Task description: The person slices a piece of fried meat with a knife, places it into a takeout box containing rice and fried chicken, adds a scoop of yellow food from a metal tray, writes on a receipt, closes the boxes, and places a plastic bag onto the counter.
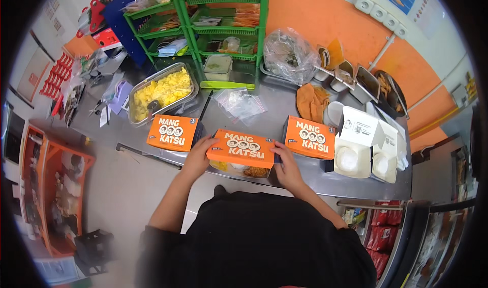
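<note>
Both of my hands are on an orange cardboard meal box (240, 149) at the table's front edge. My left hand (199, 156) holds its left side, and my right hand (288, 167) grips the right side. Below the orange panel, food shows along the near side: something yellow, white rice (238, 167) and a brown fried piece (256, 171). A matching closed box (171, 133) lies left of my left hand. Another closed box (309, 137) sits beyond my right hand. Farther right, two open white-lined boxes (352, 151) each hold a mound of rice (347, 159).
A tray of scrambled egg (167, 90) stands behind the left box. Green shelves (225, 29) rise at the back. Plastic bags (242, 104), a lime-green utensil (227, 85), an orange cloth (312, 102) and metal containers (364, 83) lie across the steel table (270, 86).
</note>
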The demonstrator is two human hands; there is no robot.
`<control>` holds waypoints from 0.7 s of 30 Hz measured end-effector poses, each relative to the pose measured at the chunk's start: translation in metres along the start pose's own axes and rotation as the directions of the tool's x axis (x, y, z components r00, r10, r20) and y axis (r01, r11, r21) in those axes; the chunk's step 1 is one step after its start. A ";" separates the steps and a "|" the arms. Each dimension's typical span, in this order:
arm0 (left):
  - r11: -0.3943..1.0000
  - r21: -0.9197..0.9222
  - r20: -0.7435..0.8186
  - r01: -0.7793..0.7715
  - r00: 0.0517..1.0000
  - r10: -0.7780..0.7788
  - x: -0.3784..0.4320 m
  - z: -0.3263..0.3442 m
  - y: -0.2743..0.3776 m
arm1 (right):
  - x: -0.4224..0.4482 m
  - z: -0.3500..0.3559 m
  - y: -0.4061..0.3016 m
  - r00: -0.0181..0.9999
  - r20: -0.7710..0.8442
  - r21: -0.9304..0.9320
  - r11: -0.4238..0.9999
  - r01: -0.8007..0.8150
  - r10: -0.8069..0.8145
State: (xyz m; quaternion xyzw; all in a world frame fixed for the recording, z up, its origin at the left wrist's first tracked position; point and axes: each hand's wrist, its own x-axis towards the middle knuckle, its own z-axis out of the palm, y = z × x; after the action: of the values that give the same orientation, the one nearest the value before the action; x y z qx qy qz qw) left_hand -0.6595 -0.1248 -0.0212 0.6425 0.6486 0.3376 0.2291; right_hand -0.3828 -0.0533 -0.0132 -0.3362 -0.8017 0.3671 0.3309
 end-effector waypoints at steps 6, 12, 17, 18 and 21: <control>0.936 -0.350 -0.155 0.030 0.984 -0.090 -0.008 0.028 0.000 | 0.004 0.009 0.014 0.950 0.080 0.379 0.873 -0.308 0.300; 0.916 -0.395 -0.069 0.063 0.993 -0.097 -0.001 0.023 0.011 | 0.000 -0.003 0.005 0.936 0.106 0.245 0.903 -0.352 0.336; 0.868 -0.486 -0.022 0.102 0.991 -0.129 -0.004 0.024 0.015 | -0.008 0.002 0.012 0.942 0.109 0.111 0.937 -0.330 0.319; 0.862 -0.492 -0.002 0.119 0.990 -0.138 -0.003 0.020 0.018 | -0.008 0.000 0.011 0.938 0.133 0.124 0.933 -0.337 0.321; 0.870 -0.455 0.039 0.192 0.980 -0.196 0.001 0.008 0.034 | -0.006 -0.009 0.006 0.920 0.195 0.140 0.919 -0.369 0.340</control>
State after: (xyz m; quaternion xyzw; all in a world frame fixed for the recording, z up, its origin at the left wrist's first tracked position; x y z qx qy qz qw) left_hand -0.6308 -0.1249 -0.0012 0.5010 0.6133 0.4583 0.4034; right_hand -0.3708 -0.0520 -0.0154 -0.4142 -0.7170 0.5164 0.2185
